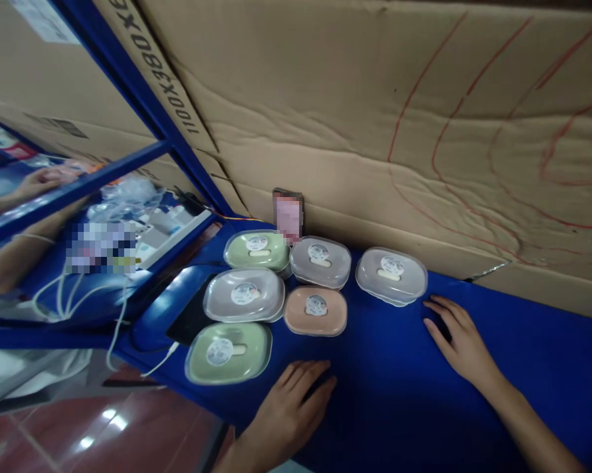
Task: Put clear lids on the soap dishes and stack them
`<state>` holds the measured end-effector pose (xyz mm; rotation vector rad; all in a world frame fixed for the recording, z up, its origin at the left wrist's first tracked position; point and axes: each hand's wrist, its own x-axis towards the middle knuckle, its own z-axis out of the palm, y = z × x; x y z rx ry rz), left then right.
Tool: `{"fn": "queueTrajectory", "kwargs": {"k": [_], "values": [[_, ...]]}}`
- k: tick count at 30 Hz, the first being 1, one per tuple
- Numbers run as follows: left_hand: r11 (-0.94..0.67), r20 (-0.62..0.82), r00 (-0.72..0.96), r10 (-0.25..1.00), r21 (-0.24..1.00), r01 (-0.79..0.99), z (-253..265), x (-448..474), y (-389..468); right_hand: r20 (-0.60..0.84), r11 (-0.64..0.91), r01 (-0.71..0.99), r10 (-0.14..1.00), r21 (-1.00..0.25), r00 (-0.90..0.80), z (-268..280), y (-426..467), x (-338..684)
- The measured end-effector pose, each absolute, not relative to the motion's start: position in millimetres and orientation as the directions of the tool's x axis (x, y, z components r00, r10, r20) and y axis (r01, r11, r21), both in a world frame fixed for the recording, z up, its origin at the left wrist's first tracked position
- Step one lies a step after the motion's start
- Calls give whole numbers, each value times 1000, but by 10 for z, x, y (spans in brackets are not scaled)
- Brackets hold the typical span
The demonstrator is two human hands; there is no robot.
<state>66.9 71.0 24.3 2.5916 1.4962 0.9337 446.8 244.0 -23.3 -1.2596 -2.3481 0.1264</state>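
Several lidded plastic food containers stand on a blue table. My right hand (456, 338) rests with fingers apart just right of a pale grey-lilac container (391, 274). My left hand (296, 407) lies on the table, fingers stretched out and holding nothing, in front of a peach container (316, 322). Left of that hand is a green container (251, 371) with a round sticker on its lid. Behind stand a grey container (266, 309), another green container (276, 255) and a further grey container (342, 266).
A phone (288, 217) leans upright against the cardboard wall (325, 151). A dark tablet-like slab (191, 315) lies under the left containers, near a white cable (162, 361). Beyond the blue frame (128, 161), another person's arms (34, 246) are among plastic bags and a power strip.
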Motion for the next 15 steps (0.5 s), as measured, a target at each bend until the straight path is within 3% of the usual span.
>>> {"fn": "queueTrajectory", "kwargs": {"k": [8, 13, 15], "values": [[-638, 444, 459, 769, 577, 510, 221, 543, 640, 326, 515, 816, 843, -263, -427, -284, 2469, 4535], [-656, 437, 512, 740, 637, 405, 147, 471, 518, 490, 511, 838, 790, -193, -368, -234, 2166, 4395], [-669, 457, 507, 731, 628, 398, 135, 344, 400, 510, 562, 812, 751, -159, -419, -230, 1964, 4165]]}}
